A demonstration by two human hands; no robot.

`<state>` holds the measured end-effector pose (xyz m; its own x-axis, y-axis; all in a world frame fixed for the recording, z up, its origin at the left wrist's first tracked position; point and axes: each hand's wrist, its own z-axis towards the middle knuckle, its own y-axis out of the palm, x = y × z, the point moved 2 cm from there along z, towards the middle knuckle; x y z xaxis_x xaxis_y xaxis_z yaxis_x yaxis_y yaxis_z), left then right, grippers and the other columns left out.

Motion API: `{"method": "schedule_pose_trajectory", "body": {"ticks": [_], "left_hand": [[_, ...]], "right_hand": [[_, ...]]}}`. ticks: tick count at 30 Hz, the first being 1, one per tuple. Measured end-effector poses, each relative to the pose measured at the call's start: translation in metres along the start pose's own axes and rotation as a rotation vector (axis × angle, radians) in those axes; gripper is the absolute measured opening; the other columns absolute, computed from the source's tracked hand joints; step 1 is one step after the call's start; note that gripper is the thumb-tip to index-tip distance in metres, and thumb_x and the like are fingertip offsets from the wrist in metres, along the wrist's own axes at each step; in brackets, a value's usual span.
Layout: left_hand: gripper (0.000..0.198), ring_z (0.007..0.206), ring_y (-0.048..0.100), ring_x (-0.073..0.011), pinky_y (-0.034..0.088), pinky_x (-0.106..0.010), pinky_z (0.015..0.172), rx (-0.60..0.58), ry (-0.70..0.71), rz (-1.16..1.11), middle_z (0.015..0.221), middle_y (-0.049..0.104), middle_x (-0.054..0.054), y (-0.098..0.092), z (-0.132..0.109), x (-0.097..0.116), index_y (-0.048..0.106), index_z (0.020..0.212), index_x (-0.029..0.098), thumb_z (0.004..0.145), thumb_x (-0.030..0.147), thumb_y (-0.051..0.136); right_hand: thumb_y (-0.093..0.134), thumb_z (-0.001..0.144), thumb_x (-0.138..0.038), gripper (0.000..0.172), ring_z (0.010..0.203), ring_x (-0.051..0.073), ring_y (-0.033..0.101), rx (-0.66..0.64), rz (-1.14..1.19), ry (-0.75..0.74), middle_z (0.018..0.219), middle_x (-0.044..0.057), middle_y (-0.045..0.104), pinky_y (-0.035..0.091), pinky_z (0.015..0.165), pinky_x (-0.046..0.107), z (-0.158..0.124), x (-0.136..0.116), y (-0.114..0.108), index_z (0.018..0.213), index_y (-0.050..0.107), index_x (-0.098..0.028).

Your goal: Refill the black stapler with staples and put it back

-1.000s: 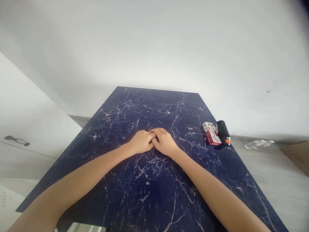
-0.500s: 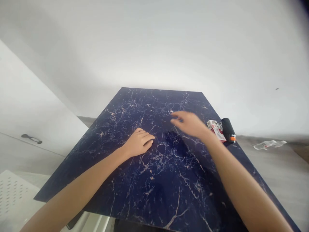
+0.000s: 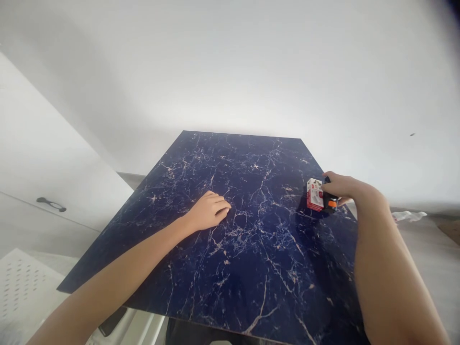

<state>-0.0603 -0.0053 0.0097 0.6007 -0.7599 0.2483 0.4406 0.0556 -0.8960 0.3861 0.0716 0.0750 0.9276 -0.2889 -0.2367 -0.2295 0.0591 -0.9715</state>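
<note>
Head view: the left hand [image 3: 208, 211] rests on the dark marble table [image 3: 251, 167], fingers together and empty. Near the table's right edge, the right hand [image 3: 341, 188] is clamped around a black cylinder [image 3: 332, 204], just beside a red-and-white box [image 3: 315, 194]. A clear plastic piece [image 3: 408, 216] lies farther right on the floor [image 3: 431, 268].

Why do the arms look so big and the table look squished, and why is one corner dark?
In the head view, the picture bends things: the right forearm looks huge, and the blue marble tabletop narrows sharply toward the far end; the top right corner darkens; a soft shadow falls below the right hand.
</note>
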Motion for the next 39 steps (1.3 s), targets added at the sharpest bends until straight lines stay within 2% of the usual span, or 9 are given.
{"method": "schedule_pose_trajectory", "body": {"ticks": [3, 6, 11, 17, 24, 28, 32, 35, 39], "left_hand": [[0.026, 0.09, 0.071, -0.0186, 0.047, -0.04, 0.096, -0.001, -0.003, 0.003, 0.094, 0.078, -0.003, 0.001, 0.0, -0.001, 0.077, 0.103, 0.023, 0.104, 0.025, 0.051], [0.026, 0.09, 0.071, -0.0191, 0.047, -0.041, 0.096, 0.005, -0.009, 0.011, 0.094, 0.078, -0.004, 0.001, 0.0, -0.001, 0.077, 0.105, 0.023, 0.104, 0.025, 0.051], [0.024, 0.094, 0.07, -0.0202, 0.047, -0.041, 0.098, 0.09, -0.029, 0.014, 0.099, 0.077, -0.004, -0.001, -0.001, -0.002, 0.073, 0.114, 0.022, 0.103, 0.023, 0.052], [0.026, 0.099, 0.068, -0.0228, 0.048, -0.042, 0.096, 0.333, -0.148, 0.02, 0.103, 0.075, -0.006, -0.009, -0.003, -0.007, 0.066, 0.122, 0.02, 0.101, 0.019, 0.051], [0.025, 0.114, 0.063, -0.0249, 0.048, -0.043, 0.104, 0.648, -0.312, 0.086, 0.119, 0.07, -0.009, -0.047, -0.014, -0.037, 0.064, 0.12, 0.022, 0.101, 0.02, 0.047], [0.027, 0.12, 0.061, -0.0271, 0.046, -0.045, 0.11, 0.631, -0.364, 0.095, 0.122, 0.068, -0.012, -0.063, -0.036, -0.069, 0.064, 0.123, 0.02, 0.103, 0.029, 0.048], [0.044, 0.138, 0.051, -0.0315, 0.038, -0.051, 0.12, 0.28, -0.303, -0.022, 0.146, 0.059, -0.012, -0.061, -0.05, -0.09, 0.059, 0.14, 0.024, 0.102, 0.044, 0.053], [0.055, 0.147, 0.044, -0.0336, 0.033, -0.054, 0.125, 0.144, -0.306, -0.128, 0.154, 0.054, -0.011, -0.058, -0.052, -0.098, 0.055, 0.148, 0.027, 0.098, 0.05, 0.059], [0.06, 0.152, 0.039, -0.0351, 0.036, -0.054, 0.124, 0.136, -0.417, -0.241, 0.154, 0.053, -0.01, -0.057, -0.053, -0.103, 0.057, 0.148, 0.03, 0.093, 0.051, 0.066]], "right_hand": [[0.064, 0.085, -0.017, 0.07, 0.053, 0.016, 0.068, -0.279, 0.067, 0.026, 0.112, 0.024, 0.075, 0.053, 0.059, 0.033, -0.005, -0.024, 0.007, 0.154, 0.051, -0.015], [0.066, 0.084, -0.02, 0.079, 0.053, 0.02, 0.068, -0.307, 0.018, -0.024, 0.118, 0.022, 0.074, 0.055, 0.058, 0.036, -0.014, -0.059, 0.013, 0.159, 0.042, -0.02], [0.064, 0.083, -0.02, 0.073, 0.053, 0.024, 0.069, -0.315, 0.129, -0.216, 0.098, 0.018, 0.078, 0.056, 0.055, 0.037, -0.037, -0.137, 0.029, 0.154, 0.046, -0.015], [0.065, 0.085, -0.024, 0.059, 0.054, 0.025, 0.07, -0.27, 0.275, -0.384, 0.103, 0.021, 0.078, 0.057, 0.062, 0.039, -0.059, -0.242, 0.056, 0.142, 0.054, -0.013], [0.064, 0.094, -0.037, 0.05, 0.07, 0.023, 0.074, -0.287, 0.428, -0.549, 0.112, 0.016, 0.076, 0.059, 0.076, 0.036, -0.093, -0.347, 0.094, 0.138, 0.056, -0.016], [0.044, 0.104, -0.054, 0.055, 0.107, 0.038, 0.072, -0.156, 0.455, -0.499, 0.133, 0.028, 0.062, 0.054, 0.097, 0.054, -0.1, -0.361, 0.11, 0.14, 0.055, -0.013], [0.034, 0.108, -0.048, 0.047, 0.118, 0.037, 0.067, 0.072, 0.675, -0.527, 0.132, 0.021, 0.064, 0.049, 0.105, 0.055, -0.083, -0.337, 0.131, 0.129, 0.063, -0.018], [0.027, 0.109, -0.039, 0.045, 0.117, 0.028, 0.068, 0.059, 0.764, -0.564, 0.12, 0.013, 0.072, 0.05, 0.105, 0.044, -0.067, -0.321, 0.148, 0.126, 0.064, -0.021], [0.038, 0.098, -0.02, 0.045, 0.107, 0.023, 0.072, -0.016, 0.79, -0.623, 0.122, 0.007, 0.076, 0.055, 0.099, 0.038, -0.057, -0.318, 0.16, 0.139, 0.058, -0.023]]}}
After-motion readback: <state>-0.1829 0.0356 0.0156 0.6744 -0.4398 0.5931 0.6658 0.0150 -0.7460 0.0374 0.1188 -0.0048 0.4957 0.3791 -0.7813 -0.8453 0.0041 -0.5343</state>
